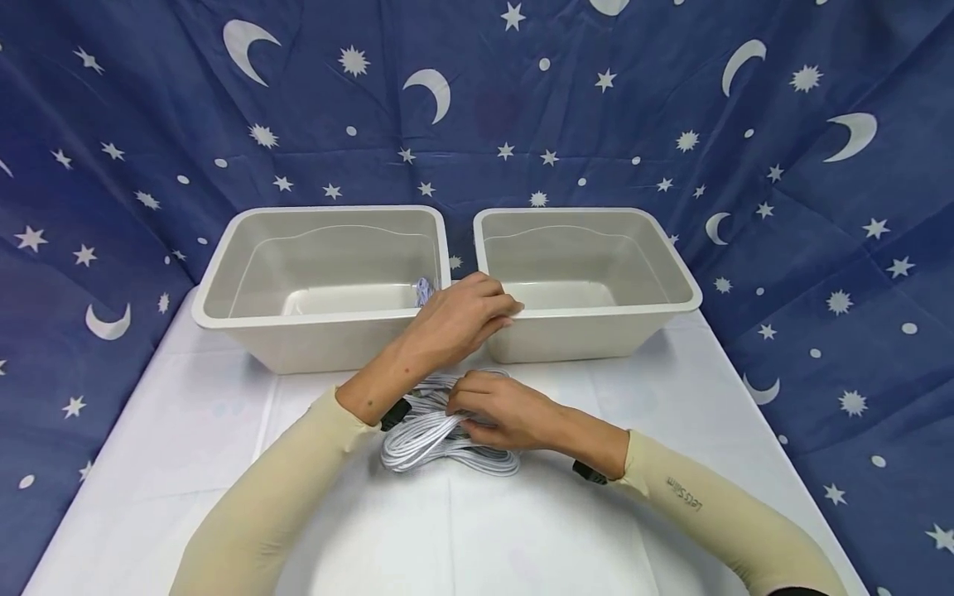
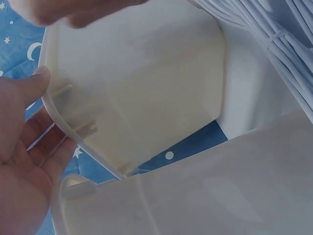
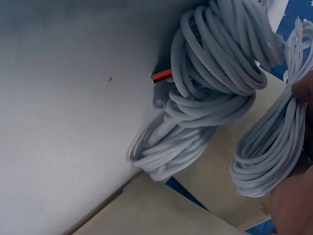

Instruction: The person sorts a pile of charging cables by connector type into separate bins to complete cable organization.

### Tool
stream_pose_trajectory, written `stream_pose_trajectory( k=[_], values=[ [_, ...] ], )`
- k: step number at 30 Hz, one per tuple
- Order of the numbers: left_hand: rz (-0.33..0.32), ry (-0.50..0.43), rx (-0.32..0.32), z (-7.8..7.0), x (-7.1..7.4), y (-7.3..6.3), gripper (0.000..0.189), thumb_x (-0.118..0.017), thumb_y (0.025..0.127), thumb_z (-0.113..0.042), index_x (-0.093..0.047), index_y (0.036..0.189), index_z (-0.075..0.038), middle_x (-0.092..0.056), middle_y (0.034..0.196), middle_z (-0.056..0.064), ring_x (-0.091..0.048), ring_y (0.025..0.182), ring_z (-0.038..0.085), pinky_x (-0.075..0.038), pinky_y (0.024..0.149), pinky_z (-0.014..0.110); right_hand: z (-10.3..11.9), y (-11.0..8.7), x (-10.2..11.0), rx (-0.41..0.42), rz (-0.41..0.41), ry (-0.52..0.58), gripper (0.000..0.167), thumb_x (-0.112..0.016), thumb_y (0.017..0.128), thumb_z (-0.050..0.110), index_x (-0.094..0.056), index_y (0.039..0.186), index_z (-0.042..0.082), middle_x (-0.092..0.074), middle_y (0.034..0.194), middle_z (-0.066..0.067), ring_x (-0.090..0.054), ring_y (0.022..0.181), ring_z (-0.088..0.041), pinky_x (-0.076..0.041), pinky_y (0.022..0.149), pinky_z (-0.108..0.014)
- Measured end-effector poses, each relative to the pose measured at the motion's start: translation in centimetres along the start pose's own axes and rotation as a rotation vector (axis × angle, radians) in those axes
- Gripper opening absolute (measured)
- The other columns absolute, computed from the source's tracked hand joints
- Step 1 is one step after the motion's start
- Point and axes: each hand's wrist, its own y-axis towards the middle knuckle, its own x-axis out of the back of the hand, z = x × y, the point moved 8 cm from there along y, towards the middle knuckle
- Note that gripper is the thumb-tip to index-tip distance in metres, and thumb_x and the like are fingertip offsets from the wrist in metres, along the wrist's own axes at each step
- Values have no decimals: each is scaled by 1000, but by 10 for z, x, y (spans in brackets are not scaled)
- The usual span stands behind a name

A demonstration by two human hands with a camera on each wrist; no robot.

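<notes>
1. Held cable bundle (image 3: pixel 266 152): light-coloured, pinched between thumb and fingers of the right hand (image 1: pixel 514 410), its loops hanging below the grasp.
2. Further cable coils (image 3: pixel 215 58) lie just beside it on the white table (image 1: pixel 559 530).
3. Left hand (image 1: pixel 465 314): fingers bent, touching the rim of the right bin (image 1: pixel 574 335); whether they grip cannot be told.
4. Left bin (image 1: pixel 298 343) stands alongside.
5. Left forearm partly covers the coils in the head view.

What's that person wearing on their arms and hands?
The left sleeve and right sleeve are cream. Dark writing marks the right one. A black thing shows at the end of each sleeve. The left hand and right hand are bare.
</notes>
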Motion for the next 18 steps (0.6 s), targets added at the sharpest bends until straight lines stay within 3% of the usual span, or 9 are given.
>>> stream_pose_trajectory(
  k=[18],
  values=[
    [2,3,2,1,-1,1,21,-68,105,-19,-78,123,-16,-72,113,-3,-61,121,19,-56,92,36,11,-16,37,35,-58,-11,23,-75,92,4,-70,113,10,-68,116,2,-63,111,-13,-51,101,-25]
  ],
)
